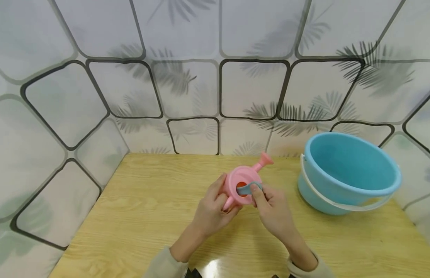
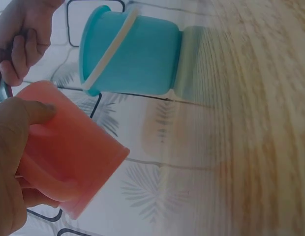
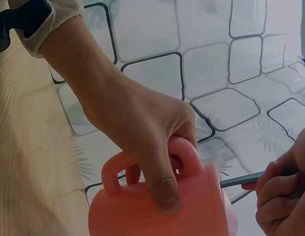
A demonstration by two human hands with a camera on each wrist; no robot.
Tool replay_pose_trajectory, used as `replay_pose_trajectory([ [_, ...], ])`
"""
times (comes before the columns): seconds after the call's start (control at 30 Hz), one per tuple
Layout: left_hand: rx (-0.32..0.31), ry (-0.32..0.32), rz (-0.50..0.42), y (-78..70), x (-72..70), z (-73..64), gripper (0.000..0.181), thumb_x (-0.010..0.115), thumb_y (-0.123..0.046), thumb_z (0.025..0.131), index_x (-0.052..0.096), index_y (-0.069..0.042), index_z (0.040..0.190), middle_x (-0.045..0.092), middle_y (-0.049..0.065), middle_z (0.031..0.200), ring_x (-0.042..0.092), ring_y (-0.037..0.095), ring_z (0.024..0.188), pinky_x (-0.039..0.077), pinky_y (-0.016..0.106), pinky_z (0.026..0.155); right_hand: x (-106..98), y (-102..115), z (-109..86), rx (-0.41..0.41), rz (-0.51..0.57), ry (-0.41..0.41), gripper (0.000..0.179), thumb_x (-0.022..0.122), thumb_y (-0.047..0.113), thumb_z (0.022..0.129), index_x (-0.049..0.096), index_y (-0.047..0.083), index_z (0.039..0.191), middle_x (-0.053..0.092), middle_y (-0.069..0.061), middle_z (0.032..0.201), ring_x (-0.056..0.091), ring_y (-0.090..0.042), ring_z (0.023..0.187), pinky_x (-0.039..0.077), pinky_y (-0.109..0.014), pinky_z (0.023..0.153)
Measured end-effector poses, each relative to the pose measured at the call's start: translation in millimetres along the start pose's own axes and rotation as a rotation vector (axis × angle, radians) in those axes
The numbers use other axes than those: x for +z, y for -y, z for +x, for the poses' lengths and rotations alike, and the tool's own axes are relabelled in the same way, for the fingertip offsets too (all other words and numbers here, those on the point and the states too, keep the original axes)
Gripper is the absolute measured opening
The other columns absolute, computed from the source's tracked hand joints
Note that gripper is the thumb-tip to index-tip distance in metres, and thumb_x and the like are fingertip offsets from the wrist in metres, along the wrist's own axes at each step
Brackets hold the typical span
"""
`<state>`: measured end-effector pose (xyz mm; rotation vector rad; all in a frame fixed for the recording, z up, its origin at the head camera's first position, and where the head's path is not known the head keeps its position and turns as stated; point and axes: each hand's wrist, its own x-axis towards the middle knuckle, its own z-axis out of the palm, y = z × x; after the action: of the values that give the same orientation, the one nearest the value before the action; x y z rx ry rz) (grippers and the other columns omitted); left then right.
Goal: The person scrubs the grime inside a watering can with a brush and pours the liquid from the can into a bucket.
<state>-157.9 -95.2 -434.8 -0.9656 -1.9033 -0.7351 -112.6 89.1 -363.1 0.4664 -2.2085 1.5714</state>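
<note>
Clasping a pink watering can [image 1: 248,174] in the left grip [image 1: 212,208], with thumb laid along the outer wall and fingers curled round beside the loop handle [image 1: 228,204]. Held just beyond the left grip, up off the tabletop [image 1: 141,216] and tilted, with the round opening toward the head camera. Pointing away from both grips, and slanting rightward, with the spout [image 1: 257,167] and its flared rose [image 1: 266,158].

Pinching a blue-grey tool [image 1: 245,189] in the right grip [image 1: 274,210], between thumb and curled fingers, just right of the opening. Reaching leftward from the right grip into the can with that tool; cannot tell the shape of the far end. Showing around it, within the opening, an orange-red patch [image 1: 241,184]; cannot tell whether part of the inside or something separate.

Can see, to the right of the right grip and well apart from it, a light blue bucket [image 1: 313,200] standing upright on the tabletop, with a white handle [image 1: 357,208] hanging outside the rim. Can see also, beyond both grips, a wall [image 1: 187,88] patterned with dark-outlined blocks and grey fronds.
</note>
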Motion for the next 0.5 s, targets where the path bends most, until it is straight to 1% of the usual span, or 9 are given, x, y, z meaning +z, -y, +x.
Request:
replay_pose_trajectory([
  [0.13, -0.018, -0.013, -0.026, 0.0, 1.1, 1.6, 0.038, 0.089, -0.015, 0.07, 0.052, -0.005, 0.07, 0.056, 0.034, 0.129, 0.061, 0.043, 0.116, 0.056, 0.042, 0.092, -8, 3, 0.7, 0.025, 0.03, -0.001, 0.035, 0.053, 0.006, 0.102, 0.054, 0.007, 0.067, 0.041, 0.006, 0.057, 0.029, -0.002, 0.046, 0.025, -0.024, 0.036],
  [0.3, -0.024, -0.038, -0.025, 2.3, -0.9, 6.3, 0.038, 0.088, -0.016, 0.071, 0.053, -0.004, 0.072, 0.056, 0.035, 0.128, 0.061, 0.043, 0.115, 0.057, 0.042, 0.091, -18, 8, 7.0, -0.007, 0.069, 0.001, 0.036, 0.051, 0.005, 0.103, 0.053, 0.008, 0.067, 0.037, 0.002, 0.053, 0.027, -0.004, 0.044, 0.022, -0.027, 0.035],
  [0.4, -0.02, -0.05, -0.012, 2.4, -3.1, 9.7, 0.038, 0.088, -0.017, 0.073, 0.052, -0.004, 0.072, 0.056, 0.036, 0.128, 0.062, 0.043, 0.114, 0.058, 0.041, 0.089, -17, 9, 10.1, -0.013, 0.023, 0.019, 0.036, 0.053, 0.008, 0.103, 0.055, 0.011, 0.067, 0.039, 0.004, 0.053, 0.029, -0.004, 0.044, 0.024, -0.026, 0.035],
  [0.5, -0.031, -0.067, -0.004, 1.2, -5.4, 13.6, 0.039, 0.088, -0.016, 0.074, 0.05, -0.005, 0.071, 0.055, 0.036, 0.129, 0.062, 0.042, 0.113, 0.059, 0.039, 0.087, -15, 10, 13.2, -0.026, -0.03, 0.034, 0.034, 0.057, 0.011, 0.101, 0.056, 0.011, 0.067, 0.043, 0.005, 0.055, 0.03, -0.004, 0.044, 0.025, -0.025, 0.036],
])
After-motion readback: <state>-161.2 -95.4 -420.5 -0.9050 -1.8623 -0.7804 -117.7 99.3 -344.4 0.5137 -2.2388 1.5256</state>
